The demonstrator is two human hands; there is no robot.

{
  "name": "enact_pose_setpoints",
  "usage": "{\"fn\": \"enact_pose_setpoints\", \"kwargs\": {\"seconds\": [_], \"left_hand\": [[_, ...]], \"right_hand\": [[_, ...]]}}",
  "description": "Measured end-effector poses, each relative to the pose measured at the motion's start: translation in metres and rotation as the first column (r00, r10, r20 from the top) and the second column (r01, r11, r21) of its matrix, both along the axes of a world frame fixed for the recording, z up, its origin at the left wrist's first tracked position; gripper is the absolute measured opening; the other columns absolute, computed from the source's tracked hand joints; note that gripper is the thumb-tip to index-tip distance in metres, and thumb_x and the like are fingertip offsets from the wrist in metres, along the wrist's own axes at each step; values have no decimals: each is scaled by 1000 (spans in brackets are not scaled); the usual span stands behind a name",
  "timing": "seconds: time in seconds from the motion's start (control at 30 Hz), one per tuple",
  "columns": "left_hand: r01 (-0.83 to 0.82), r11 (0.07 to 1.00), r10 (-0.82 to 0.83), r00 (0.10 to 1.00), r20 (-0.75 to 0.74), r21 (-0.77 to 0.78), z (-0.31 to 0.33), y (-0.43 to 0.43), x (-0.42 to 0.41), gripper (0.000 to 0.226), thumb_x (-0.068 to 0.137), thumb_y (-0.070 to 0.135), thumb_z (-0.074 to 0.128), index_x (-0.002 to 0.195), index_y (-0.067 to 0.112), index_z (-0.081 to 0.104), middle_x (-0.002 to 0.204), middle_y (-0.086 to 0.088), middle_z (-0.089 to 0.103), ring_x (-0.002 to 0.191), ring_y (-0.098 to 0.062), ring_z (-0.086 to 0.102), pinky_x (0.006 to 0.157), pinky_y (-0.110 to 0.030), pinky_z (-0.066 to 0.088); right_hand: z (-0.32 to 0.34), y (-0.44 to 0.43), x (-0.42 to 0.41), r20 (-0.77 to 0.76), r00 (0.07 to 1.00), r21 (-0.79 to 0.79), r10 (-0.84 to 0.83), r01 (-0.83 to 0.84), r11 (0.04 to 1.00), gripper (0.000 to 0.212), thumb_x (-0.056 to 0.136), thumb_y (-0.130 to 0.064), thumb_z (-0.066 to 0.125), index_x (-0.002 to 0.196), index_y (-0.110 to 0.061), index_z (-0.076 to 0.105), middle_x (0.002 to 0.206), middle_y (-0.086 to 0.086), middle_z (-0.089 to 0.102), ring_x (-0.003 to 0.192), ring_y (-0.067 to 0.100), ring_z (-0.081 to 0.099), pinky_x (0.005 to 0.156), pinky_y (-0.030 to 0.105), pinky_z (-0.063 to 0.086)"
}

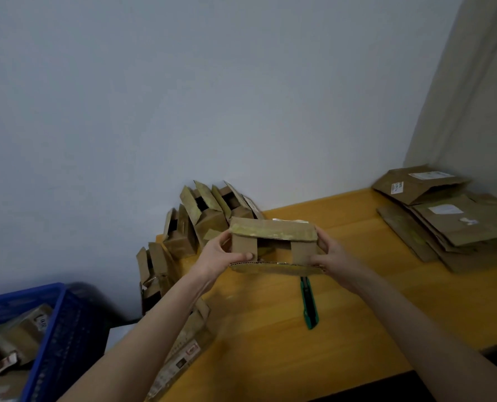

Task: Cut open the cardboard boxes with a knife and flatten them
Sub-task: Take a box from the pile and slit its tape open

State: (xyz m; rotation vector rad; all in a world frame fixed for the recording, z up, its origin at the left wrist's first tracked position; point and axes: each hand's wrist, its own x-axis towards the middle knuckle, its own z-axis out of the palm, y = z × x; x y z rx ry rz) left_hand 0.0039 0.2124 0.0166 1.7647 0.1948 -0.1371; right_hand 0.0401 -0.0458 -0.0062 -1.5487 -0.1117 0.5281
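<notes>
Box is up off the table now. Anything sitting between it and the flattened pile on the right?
Nothing visible does. The table between the held box and the flattened pile shows only bare wood. The knife lies on the table just below the box, toward the near edge, off that path.

Frame centre: brown cardboard box (273,245), near flaps open, held up. Just below it: green-handled knife (309,303), lying flat. Left of centre: unflattened boxes (195,221), flaps up, piled. Right edge: flattened boxes (450,216), stacked.
</notes>
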Motion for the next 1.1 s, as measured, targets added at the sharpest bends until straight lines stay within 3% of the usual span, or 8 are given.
{"fn": "enact_pose_setpoints", "kwargs": {"seconds": [0.23, 0.47, 0.6, 0.7, 0.77, 0.87, 0.97, 1.1], "left_hand": [[-92, 995, 85, 981, -176, -29, -6, 1, 14, 90, 66, 8, 85, 144, 17, 40, 129, -9, 56, 116, -25, 56, 96, -37, 50], [-226, 940, 260, 959, -109, 254, -15, -18, 17, 75, 63, 25, 90, 127, 13, 55, 120, -2, 63, 113, -21, 56, 97, -36, 48], [-194, 829, 281, 955, -91, 525, -12, -23, 14, 57, 75, 35, 78, 122, 14, 54, 109, -3, 66, 103, -24, 62, 89, -43, 53], [-151, 846, 214, 975, -67, 511, -8, -22, 13, 49, 86, 34, 66, 127, 16, 46, 110, -4, 62, 101, -25, 61, 90, -44, 53], [-157, 875, 191, 981, -29, 458, -5, -24, 13, 18, 97, 24, 50, 110, 13, 53, 99, -6, 61, 88, -22, 59, 84, -39, 52], [-226, 871, 238, 971, 28, 435, 0, -21, 14, 28, 104, 24, 38, 82, 13, 51, 80, -7, 55, 70, -20, 51, 72, -37, 49], [-256, 901, 249, 966, 66, 350, 3, -20, 10, 33, 105, 30, 37, 91, 8, 57, 85, -9, 61, 77, -24, 60, 71, -38, 57], [-255, 841, 209, 966, 149, 478, 6, -32, 4, 37, 105, 28, 38, 71, 15, 47, 70, -2, 52, 64, -16, 50, 60, -30, 45]], "right_hand": [[-6, 11, -6, 149, 987, -53, -58, 67, 996, 90, 87, 14, 54, 155, -25, 11, 148, -5, 36, 124, 11, 45, 73, 18, 54], [-5, 21, -3, 174, 983, -76, -63, 77, 994, 89, 88, 14, 52, 155, -29, 13, 156, -2, 27, 139, 19, 34, 81, 26, 55], [-9, 23, -3, 181, 979, -77, -97, 112, 991, 76, 89, 9, 56, 150, -24, 26, 147, -4, 36, 137, 21, 37, 75, 24, 55], [-7, 24, 1, 190, 961, -97, -201, 222, 970, 59, 89, 1, 61, 140, -17, 38, 129, -4, 46, 119, 17, 48, 62, 18, 54], [-11, 20, 8, 216, 938, -159, -272, 309, 938, 49, 90, -5, 62, 134, -17, 44, 124, -1, 53, 112, 18, 53, 69, 23, 52], [-19, 10, 17, 127, 946, -199, -298, 318, 927, 41, 92, -10, 62, 130, -17, 49, 126, 11, 60, 109, 26, 58, 78, 40, 53], [-13, 3, 21, -37, 969, -233, -246, 231, 944, 36, 94, -19, 61, 129, -14, 52, 115, 8, 62, 94, 21, 60, 63, 30, 50], [-8, -1, 25, -95, 987, -428, -129, 77, 901, 45, 83, -36, 74, 118, -15, 54, 104, 1, 60, 92, 17, 59, 60, 27, 49]]}}
